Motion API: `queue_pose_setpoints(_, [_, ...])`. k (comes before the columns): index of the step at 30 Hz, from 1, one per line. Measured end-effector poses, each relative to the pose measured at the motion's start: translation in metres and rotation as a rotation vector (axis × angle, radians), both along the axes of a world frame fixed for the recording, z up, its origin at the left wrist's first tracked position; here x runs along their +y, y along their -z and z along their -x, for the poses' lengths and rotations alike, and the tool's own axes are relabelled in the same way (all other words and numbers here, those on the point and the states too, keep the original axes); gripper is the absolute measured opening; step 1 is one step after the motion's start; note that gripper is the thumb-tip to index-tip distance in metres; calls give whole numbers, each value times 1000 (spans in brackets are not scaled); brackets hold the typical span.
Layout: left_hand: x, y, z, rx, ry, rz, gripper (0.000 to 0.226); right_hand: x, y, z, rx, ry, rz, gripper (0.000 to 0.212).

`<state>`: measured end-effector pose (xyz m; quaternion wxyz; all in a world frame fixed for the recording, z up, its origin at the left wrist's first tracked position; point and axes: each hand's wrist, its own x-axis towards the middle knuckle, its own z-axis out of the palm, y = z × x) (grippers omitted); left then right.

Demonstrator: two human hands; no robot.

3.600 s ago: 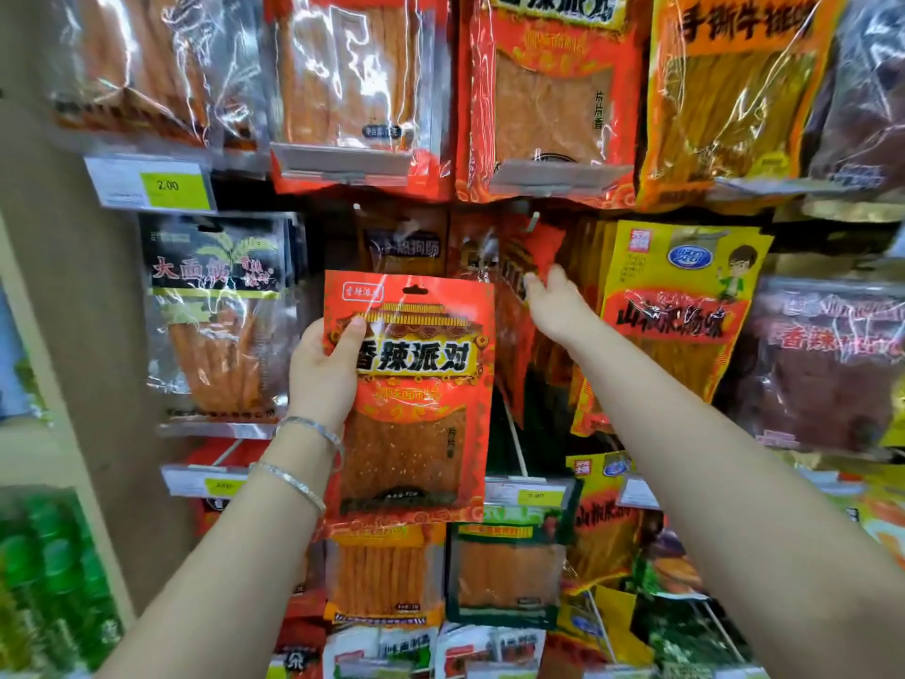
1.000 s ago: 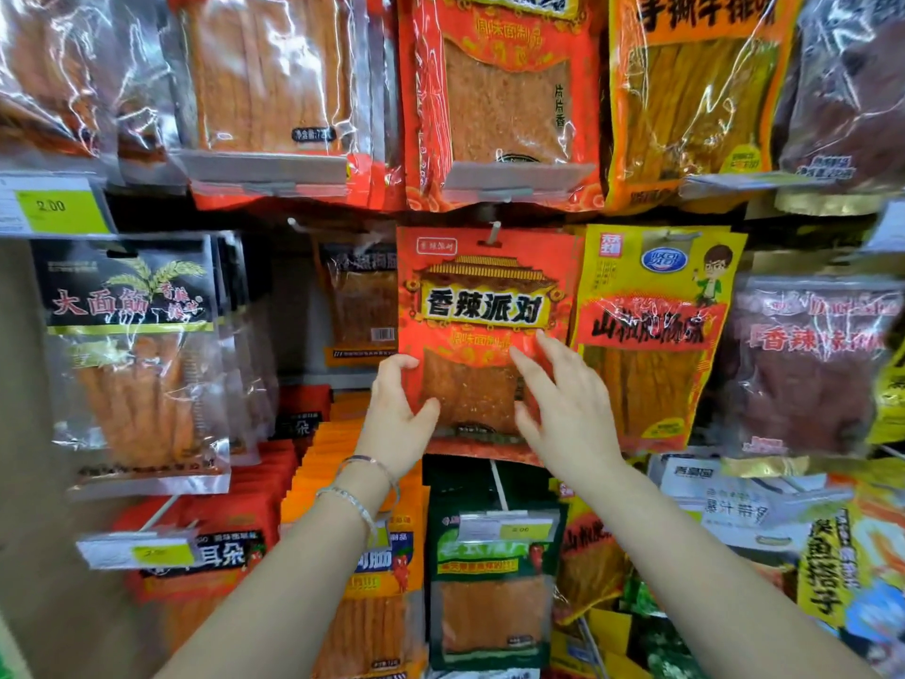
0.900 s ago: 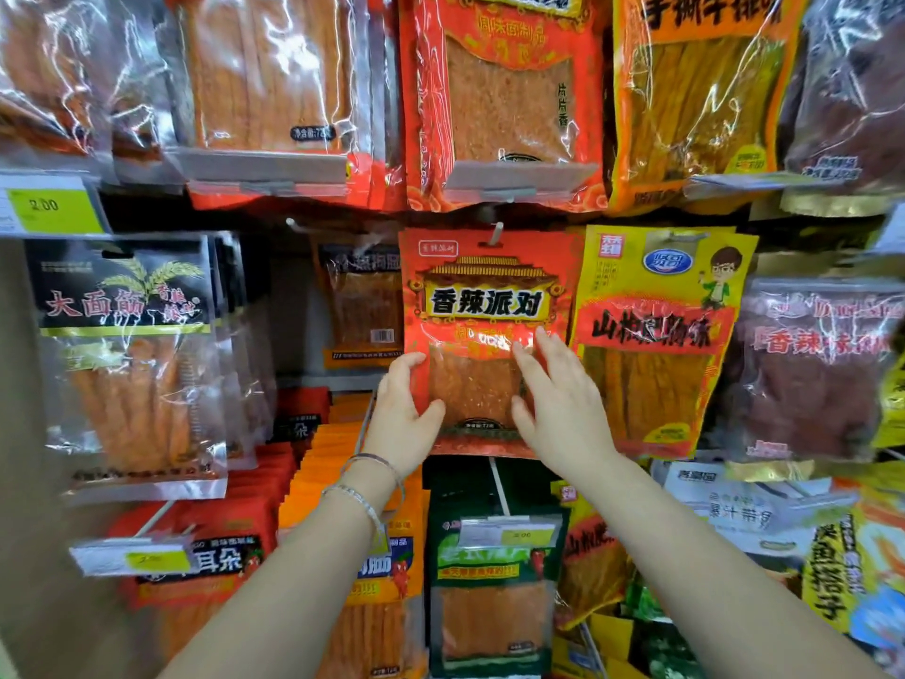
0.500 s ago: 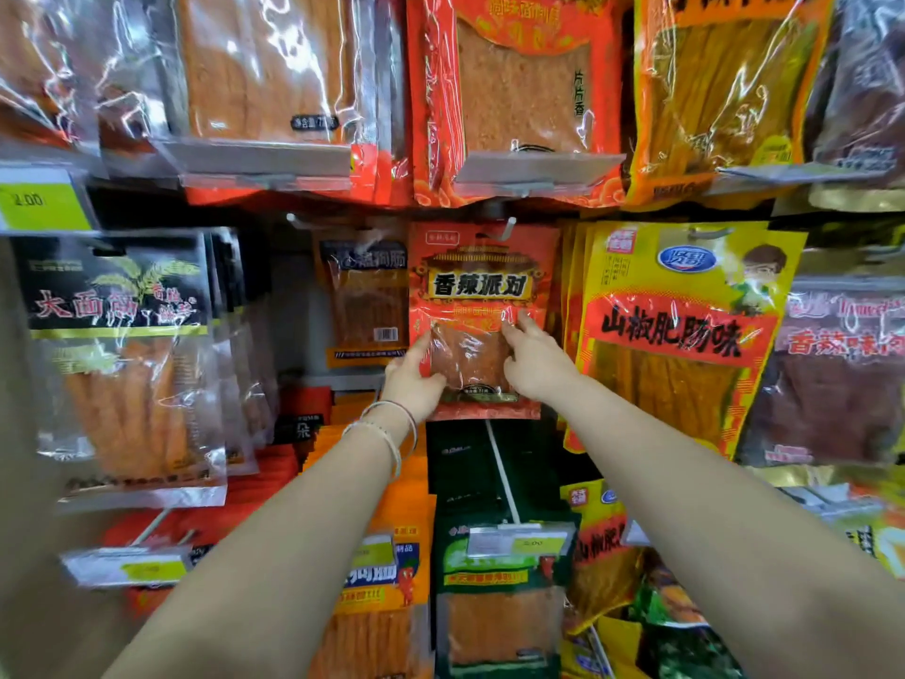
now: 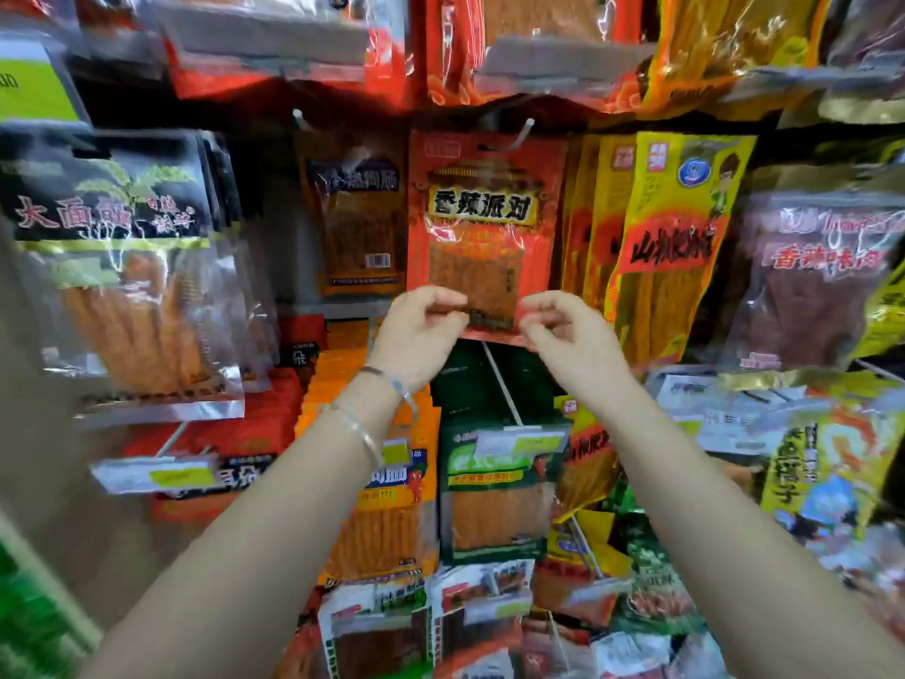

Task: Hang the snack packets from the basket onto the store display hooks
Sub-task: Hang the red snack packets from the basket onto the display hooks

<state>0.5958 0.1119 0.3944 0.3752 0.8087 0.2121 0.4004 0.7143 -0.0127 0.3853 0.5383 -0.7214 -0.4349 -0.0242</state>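
A red snack packet [image 5: 482,227] with a yellow label hangs from a metal display hook [image 5: 525,129] in the middle row. My left hand [image 5: 416,335], with bracelets on the wrist, is in front of the packet's lower left corner. My right hand [image 5: 568,335] is in front of its lower right corner. The fingers of both hands are loosely curled and nothing lies between them. The view is blurred, so I cannot tell whether the fingertips brush the packet. The basket is out of view.
Hanging packets fill the rack: black-topped clear ones [image 5: 122,267] on the left, yellow ones [image 5: 671,237] on the right, a brown one [image 5: 360,223] set back beside the red packet. A bare hook [image 5: 299,121] sticks out above it. Green and orange packets [image 5: 494,492] hang below.
The red packet went from my left hand onto the hook. Both hands pressed it back on the peg, then slid down to its lower edge and curled away from it.
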Motion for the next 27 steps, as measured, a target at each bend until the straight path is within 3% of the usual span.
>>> queue_pose_setpoints(4, [-57,47,51,-49,176,124,27,-56,61,45,151,-19,-46,20])
queue_pose_setpoints(7, [-84,113,95,15,229,257,23,-101,130,76,289,20,4,23])
queue_pose_setpoints(10, [-111,199,141,218,179,434,16,-143,207,110,428,29,167,24])
queue_pose_setpoints(14, [-166,319,207,711,3,745,6,-194,299,160,688,1,556,16])
queue_pose_setpoints(18, [-251,389,288,933,-104,990,5,-258,358,202,926,-8,907,26])
queue_pose_setpoints(21, [-320,406,345,994,-197,1213,24,-306,387,233,903,-113,1209,27])
queue_pose_setpoints(23, [-352,407,379,1019,-262,1242,27,-331,402,252,835,-170,1336,29])
queue_pose_setpoints(25, [-370,406,405,924,-436,1279,23,-347,410,269,741,-203,1432,30])
queue_pose_setpoints(27, [-378,403,427,711,-625,1407,20,-349,412,278,661,-249,1471,27])
